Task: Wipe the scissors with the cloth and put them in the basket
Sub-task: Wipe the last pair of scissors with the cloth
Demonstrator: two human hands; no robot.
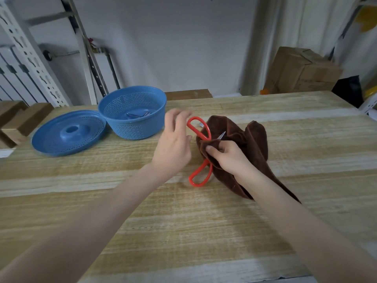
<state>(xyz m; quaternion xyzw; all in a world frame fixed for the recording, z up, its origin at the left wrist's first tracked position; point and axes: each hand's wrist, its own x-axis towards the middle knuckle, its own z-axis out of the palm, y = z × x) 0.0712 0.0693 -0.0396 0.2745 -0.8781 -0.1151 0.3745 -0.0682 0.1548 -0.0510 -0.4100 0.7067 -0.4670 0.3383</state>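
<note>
— Hands?
— Left hand point(173, 144) spread, fingers loose, holding nothing. It sits at 8 o'clock of the scissors' point(206, 137) far red handle. Blurred, so can't tell if a fingertip touches. Right hand point(228, 156) grips a fold of cloth point(255, 144) wrapped round the scissors' middle.
— Scissors where?
— Mid-worktop point(183, 221), over the brown cloth. Handles splayed: one at 10 o'clock of the right hand, the other at 8. Blade tip point(222, 135) pokes out of the fold at 12.
— Basket?
— Blue basket point(130, 129) at 10 o'clock of the scissors, near the far edge. Metal pieces point(138, 115) inside, too small to identify. Lid point(67, 133) just beside it at 8 o'clock.
— Else?
— Box point(302, 72) behind the worktop at 2 o'clock.
</note>
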